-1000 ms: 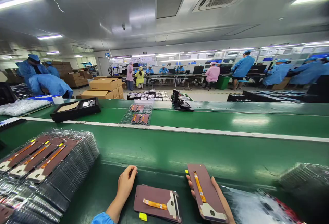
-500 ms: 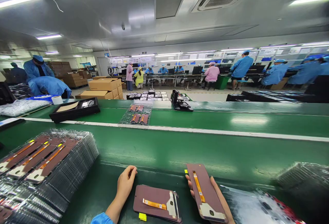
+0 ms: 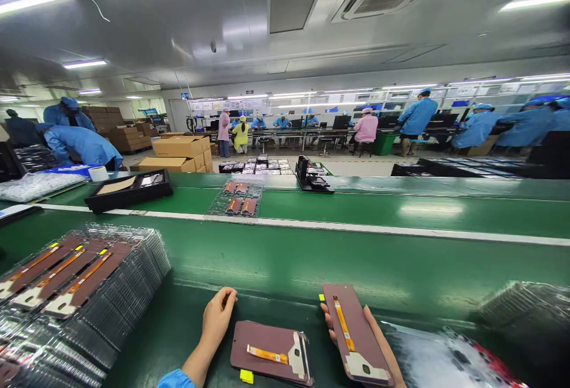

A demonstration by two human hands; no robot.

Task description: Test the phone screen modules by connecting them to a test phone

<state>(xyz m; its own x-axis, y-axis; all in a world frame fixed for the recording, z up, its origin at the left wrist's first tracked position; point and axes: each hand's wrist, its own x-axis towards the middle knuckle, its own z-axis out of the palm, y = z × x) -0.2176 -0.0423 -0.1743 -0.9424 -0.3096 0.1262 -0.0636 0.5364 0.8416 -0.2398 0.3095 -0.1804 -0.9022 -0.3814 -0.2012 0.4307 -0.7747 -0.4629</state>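
My right hand (image 3: pixel 378 331) grips a phone screen (image 3: pixel 351 323) by its long edges. Its brown back faces up, with an orange flex cable and a grey end piece showing. My left hand (image 3: pixel 218 311) hovers or rests over the green surface, fingers curled and thumb against the index finger, with nothing visible in them. Between the hands lies a small stack of phone screens (image 3: pixel 262 337), brown backs up, a yellow tab sticking out at the near edge. To the left rises a tall pile of clear plastic trays (image 3: pixel 146 275), its top tray holding several similar screens (image 3: pixel 95 269).
At right lie clear plastic film (image 3: pixel 423 349) and more stacked trays (image 3: pixel 525 305). Across the green belt (image 3: pixel 312 254) sit a tray of screens (image 3: pixel 236 198), a black box (image 3: pixel 129 191) and a black fixture (image 3: pixel 313 174). Several co-workers (image 3: pixel 89 142) stand or sit beyond.
My hands and the phone screens stay practically where they were. At the far left, a bending co-worker in blue has shifted slightly.
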